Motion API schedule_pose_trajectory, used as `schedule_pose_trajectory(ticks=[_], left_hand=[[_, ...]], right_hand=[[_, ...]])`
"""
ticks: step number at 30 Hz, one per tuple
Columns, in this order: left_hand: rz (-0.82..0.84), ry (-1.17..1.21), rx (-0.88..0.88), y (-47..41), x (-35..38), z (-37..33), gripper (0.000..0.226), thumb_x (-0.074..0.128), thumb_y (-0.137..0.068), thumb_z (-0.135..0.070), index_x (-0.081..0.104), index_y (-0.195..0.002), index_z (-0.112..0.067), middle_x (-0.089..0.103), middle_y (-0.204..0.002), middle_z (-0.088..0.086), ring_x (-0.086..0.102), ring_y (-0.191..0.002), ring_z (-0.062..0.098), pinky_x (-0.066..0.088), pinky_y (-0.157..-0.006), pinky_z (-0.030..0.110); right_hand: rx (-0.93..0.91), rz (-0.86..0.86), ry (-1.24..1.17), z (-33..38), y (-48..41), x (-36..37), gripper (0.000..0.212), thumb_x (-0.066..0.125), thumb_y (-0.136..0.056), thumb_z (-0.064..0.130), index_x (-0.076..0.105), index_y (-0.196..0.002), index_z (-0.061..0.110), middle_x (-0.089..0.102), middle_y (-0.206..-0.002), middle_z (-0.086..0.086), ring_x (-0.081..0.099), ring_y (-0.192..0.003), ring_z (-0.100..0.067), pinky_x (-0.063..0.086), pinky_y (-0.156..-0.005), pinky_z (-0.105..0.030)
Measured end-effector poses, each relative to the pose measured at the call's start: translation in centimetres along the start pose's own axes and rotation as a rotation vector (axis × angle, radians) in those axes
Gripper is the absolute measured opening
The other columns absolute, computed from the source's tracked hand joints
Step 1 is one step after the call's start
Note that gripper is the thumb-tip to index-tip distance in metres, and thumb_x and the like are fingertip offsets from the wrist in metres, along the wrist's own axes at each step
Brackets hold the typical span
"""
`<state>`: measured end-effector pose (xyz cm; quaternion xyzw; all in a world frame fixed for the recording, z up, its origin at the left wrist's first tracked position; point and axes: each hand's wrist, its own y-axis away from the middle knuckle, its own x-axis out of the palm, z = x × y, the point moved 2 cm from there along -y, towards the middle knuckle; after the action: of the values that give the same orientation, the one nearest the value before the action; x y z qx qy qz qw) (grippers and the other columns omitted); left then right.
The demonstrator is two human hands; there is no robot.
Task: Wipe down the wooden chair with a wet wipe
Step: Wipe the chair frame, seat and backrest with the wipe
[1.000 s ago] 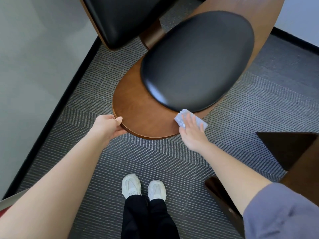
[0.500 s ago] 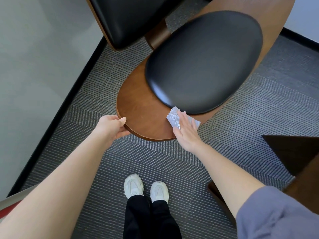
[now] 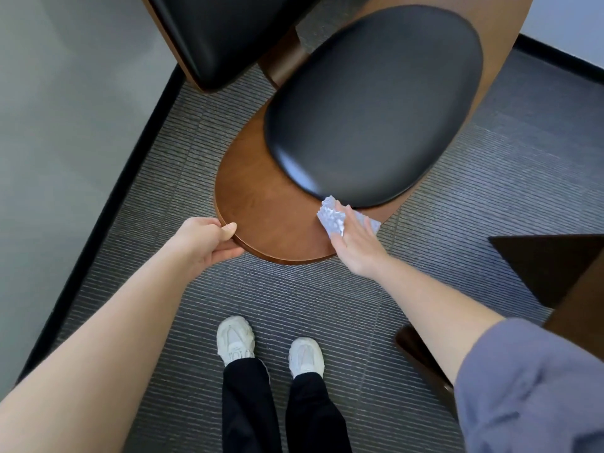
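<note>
The wooden chair has a brown curved seat with a black oval cushion on top and a black padded backrest at the upper left. My left hand grips the seat's front left edge, thumb on top and fingers underneath. My right hand presses a crumpled white wet wipe flat on the bare wood at the front right, just below the cushion's rim. Part of the wipe is hidden under my fingers.
Grey ribbed carpet covers the floor. A pale wall with a black skirting strip runs along the left. A dark wooden piece of furniture stands at the right. My white shoes stand just in front of the seat.
My right hand has slid the wipe leftward along the front of the wooden seat. My left hand keeps its grip on the seat edge.
</note>
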<state>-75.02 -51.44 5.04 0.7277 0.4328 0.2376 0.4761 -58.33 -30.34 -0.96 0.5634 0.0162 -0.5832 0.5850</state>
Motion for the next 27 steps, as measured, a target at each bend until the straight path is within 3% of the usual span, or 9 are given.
schedule_pose_trajectory(ticks=[3,6,9,13,17,19,22,25,27], left_hand=[[0.011,0.019,-0.019,0.3,-0.1,-0.2,0.007,0.051,-0.098,-0.001,0.058,-0.098,0.002,0.069,-0.103,0.018,0.069,-0.089,0.025,0.058,-0.067,0.032],[0.028,0.041,-0.034,0.4,-0.3,-0.3,0.012,0.052,-0.097,-0.001,0.057,-0.107,0.004,0.069,-0.103,0.017,0.069,-0.086,0.024,0.061,-0.063,0.029],[0.036,0.053,-0.040,0.4,-0.4,-0.2,0.007,0.052,-0.097,-0.002,0.058,-0.100,0.001,0.070,-0.103,0.017,0.070,-0.084,0.022,0.061,-0.062,0.028],[0.026,0.049,-0.022,0.1,-0.2,0.0,0.009,0.051,-0.098,-0.004,0.059,-0.099,-0.001,0.069,-0.106,0.017,0.070,-0.089,0.024,0.061,-0.066,0.030],[-0.005,0.035,-0.015,-0.3,0.1,0.3,0.021,0.051,-0.098,-0.005,0.057,-0.117,0.001,0.069,-0.109,0.017,0.070,-0.092,0.024,0.059,-0.070,0.032],[-0.009,0.040,-0.015,-0.3,0.1,0.3,0.025,0.052,-0.098,-0.005,0.055,-0.121,0.002,0.069,-0.109,0.017,0.070,-0.092,0.025,0.059,-0.070,0.032],[-0.005,0.044,-0.019,-0.1,0.1,0.1,0.020,0.051,-0.098,-0.005,0.057,-0.117,0.001,0.069,-0.109,0.017,0.070,-0.090,0.024,0.058,-0.070,0.032],[0.002,0.039,-0.023,0.0,0.0,0.0,0.022,0.051,-0.098,-0.005,0.057,-0.119,0.002,0.069,-0.108,0.016,0.070,-0.090,0.024,0.059,-0.071,0.031],[0.002,0.040,-0.023,-0.2,0.0,0.1,0.022,0.051,-0.098,-0.004,0.056,-0.119,0.002,0.069,-0.109,0.016,0.070,-0.093,0.024,0.058,-0.072,0.032]], right_hand=[[0.083,0.036,0.023,1.7,0.0,0.4,0.057,0.011,-0.102,0.035,-0.003,-0.157,0.023,-0.013,-0.163,0.005,-0.016,-0.148,-0.010,-0.011,-0.120,-0.043],[-0.083,0.081,0.007,5.5,1.1,1.1,0.059,0.012,-0.103,0.035,-0.009,-0.156,0.018,-0.016,-0.163,0.006,-0.017,-0.148,-0.010,-0.009,-0.121,-0.043],[-0.199,0.110,0.031,7.0,2.0,1.6,0.059,0.010,-0.103,0.038,-0.010,-0.155,0.019,-0.009,-0.164,0.007,-0.013,-0.149,-0.009,-0.005,-0.122,-0.042],[-0.090,0.037,0.187,5.1,0.2,0.6,0.058,0.011,-0.103,0.035,0.004,-0.156,0.012,-0.003,-0.164,-0.002,-0.012,-0.150,-0.016,-0.007,-0.121,-0.048],[-0.092,-0.024,-0.001,5.3,-0.9,-0.1,0.053,0.013,-0.104,0.026,0.008,-0.156,0.015,-0.001,-0.164,-0.003,-0.009,-0.150,-0.019,-0.006,-0.122,-0.045],[-0.114,-0.038,-0.071,6.3,-0.5,-0.3,0.053,0.013,-0.103,0.027,0.013,-0.154,0.013,0.006,-0.162,0.000,-0.006,-0.150,-0.013,-0.007,-0.122,-0.043],[-0.211,0.070,-0.099,7.6,1.3,0.5,0.053,0.013,-0.106,0.030,0.000,-0.156,0.018,-0.001,-0.161,0.013,-0.017,-0.136,0.009,-0.018,-0.115,-0.026],[-0.311,0.015,-0.124,6.7,2.2,1.7,0.053,0.010,-0.106,0.037,0.014,-0.154,0.017,0.017,-0.160,0.008,0.006,-0.148,-0.004,-0.002,-0.123,-0.039],[-0.163,0.002,-0.146,5.2,1.6,1.1,0.054,0.007,-0.104,0.040,0.015,-0.154,0.020,0.019,-0.158,0.008,0.009,-0.147,-0.011,-0.003,-0.122,-0.038]])
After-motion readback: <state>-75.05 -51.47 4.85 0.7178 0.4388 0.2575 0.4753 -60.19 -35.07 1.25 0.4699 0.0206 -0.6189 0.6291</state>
